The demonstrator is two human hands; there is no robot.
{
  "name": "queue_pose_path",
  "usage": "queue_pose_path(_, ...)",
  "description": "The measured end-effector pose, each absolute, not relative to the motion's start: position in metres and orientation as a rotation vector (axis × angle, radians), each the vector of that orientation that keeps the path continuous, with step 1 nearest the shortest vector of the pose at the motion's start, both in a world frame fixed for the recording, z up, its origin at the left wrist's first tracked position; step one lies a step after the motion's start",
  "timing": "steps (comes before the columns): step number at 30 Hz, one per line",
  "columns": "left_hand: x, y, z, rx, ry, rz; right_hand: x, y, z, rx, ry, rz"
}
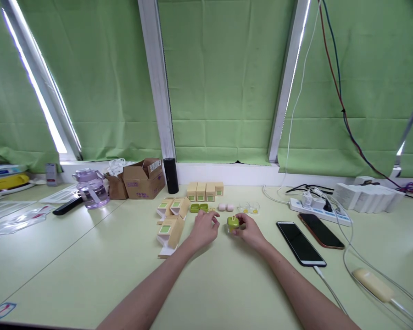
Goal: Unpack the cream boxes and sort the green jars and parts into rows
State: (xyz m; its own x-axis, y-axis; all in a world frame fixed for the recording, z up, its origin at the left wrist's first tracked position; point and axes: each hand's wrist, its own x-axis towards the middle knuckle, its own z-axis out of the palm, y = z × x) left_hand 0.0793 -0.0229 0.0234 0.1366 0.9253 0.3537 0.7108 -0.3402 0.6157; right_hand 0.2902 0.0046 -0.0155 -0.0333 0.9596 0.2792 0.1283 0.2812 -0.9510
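My right hand (pixel 249 230) is closed round a small green case (pixel 232 223), held just above the pale green table (pixel 89 270). My left hand (pixel 203 228) rests on the table just left of the case, fingers curled, and what they hold, if anything, is hidden. Behind the hands lie two green cases (pixel 198 207), two pink cases (pixel 226 207) and clear packets with yellow bits (pixel 249 209). To the left lie opened tan boxes (pixel 172 220). A row of closed tan boxes (pixel 205 191) stands further back.
Two phones (pixel 309 236) lie to the right, one on a cable, beside a power strip (pixel 318 211) and white boxes (pixel 368 197). A black cylinder (pixel 171 175), a cardboard box (pixel 142 178) and a purple jug (pixel 90 188) stand at the back left.
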Motion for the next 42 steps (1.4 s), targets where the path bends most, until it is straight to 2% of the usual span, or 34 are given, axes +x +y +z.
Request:
queue_pose_path(8, 0.078, -0.030, 0.005, 1.971, 1.441, 1.228, 0.279, -0.011, 0.003, -0.662, -1.094, 1.475)
queue_pose_path(13, 0.080, -0.037, 0.008, 1.980, 1.398, 1.248, 0.271, -0.019, 0.003, -0.631, -1.066, 1.630)
queue_pose_path(32, 0.085, -0.036, 0.006, 1.824, 1.373, 1.361, 0.271, -0.030, 0.010, -0.497, -0.958, 1.692)
queue_pose_path(42, 0.085, -0.030, 0.007, 1.634, 1.218, 1.448, 0.265, -0.034, 0.013, -0.562, -1.013, 1.466)
